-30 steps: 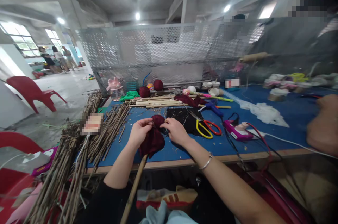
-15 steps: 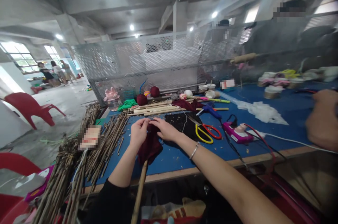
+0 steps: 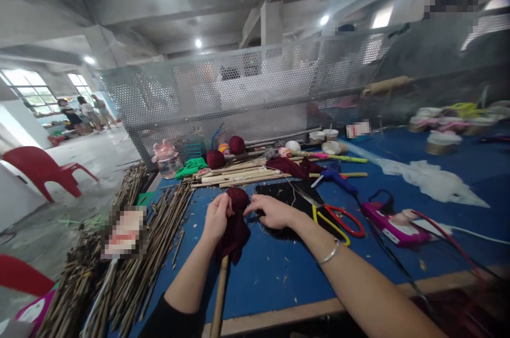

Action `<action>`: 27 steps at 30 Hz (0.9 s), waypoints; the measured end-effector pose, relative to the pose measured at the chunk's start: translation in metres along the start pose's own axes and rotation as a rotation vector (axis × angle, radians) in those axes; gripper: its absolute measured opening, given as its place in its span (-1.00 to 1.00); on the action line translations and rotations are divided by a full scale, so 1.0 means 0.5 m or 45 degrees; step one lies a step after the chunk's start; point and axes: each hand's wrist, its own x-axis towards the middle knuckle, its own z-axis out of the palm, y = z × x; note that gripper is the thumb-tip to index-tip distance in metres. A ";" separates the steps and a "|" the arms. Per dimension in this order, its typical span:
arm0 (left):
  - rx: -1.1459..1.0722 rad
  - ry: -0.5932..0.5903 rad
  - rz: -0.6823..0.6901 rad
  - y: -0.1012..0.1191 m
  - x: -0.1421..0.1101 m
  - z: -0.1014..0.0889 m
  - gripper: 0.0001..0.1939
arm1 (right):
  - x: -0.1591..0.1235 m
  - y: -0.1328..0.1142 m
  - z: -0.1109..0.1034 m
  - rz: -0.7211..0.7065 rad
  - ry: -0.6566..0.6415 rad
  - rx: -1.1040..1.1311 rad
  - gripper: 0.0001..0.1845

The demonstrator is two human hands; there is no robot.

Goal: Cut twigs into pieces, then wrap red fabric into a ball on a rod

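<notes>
My left hand (image 3: 217,217) is closed around a dark red cloth (image 3: 235,231) bunched over the top end of a wooden stick (image 3: 219,295) that runs down toward me. My right hand (image 3: 272,211) pinches at the cloth's upper right side, fingers pressed together. Both hands are over the blue table (image 3: 279,279), near its front. A black cloth patch (image 3: 287,194) lies just behind my right hand. Scissors with yellow and red handles (image 3: 333,218) rest to the right of it.
A heap of thin brown twigs (image 3: 131,253) covers the table's left side. Pale wooden sticks (image 3: 235,174), dark red balls (image 3: 237,144), a blue glue gun (image 3: 337,178) and a pink device with cables (image 3: 392,224) lie behind. Perforated metal screen (image 3: 247,93) at the back. Red chair (image 3: 42,168) left.
The view has shifted closer over the table. My left hand has wrapped more tightly around the cloth on the stick; my right hand has stayed at its upper edge.
</notes>
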 end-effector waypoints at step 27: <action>0.085 -0.001 -0.064 -0.008 -0.005 0.001 -0.50 | 0.040 -0.048 0.034 0.312 0.529 0.797 -0.66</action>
